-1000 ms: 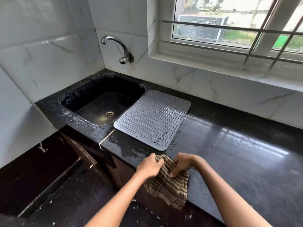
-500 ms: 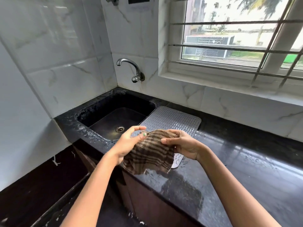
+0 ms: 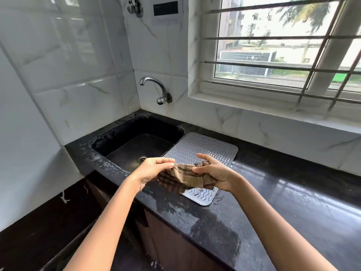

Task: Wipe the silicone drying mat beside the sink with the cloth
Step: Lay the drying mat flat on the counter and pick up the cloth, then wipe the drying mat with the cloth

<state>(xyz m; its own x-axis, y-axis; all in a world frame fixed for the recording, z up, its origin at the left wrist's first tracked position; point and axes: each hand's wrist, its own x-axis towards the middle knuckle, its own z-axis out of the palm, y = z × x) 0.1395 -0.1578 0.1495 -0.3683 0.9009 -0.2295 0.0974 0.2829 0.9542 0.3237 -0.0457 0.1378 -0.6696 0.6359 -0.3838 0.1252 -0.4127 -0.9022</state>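
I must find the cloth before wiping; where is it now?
In the head view, the cloth is held between the left hand and right hand, above the mat's near end, right of the sink.

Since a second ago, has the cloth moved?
Yes. The cloth went from the counter's front edge up over the mat's near end.

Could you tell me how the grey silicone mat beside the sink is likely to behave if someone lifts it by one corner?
The silicone mat lies thin and flat against the counter, so it would probably droop rather than stay rigid. Its thinness suggests it is light. Water glistens on the counter around it, so it may cling or slip slightly when pulled.
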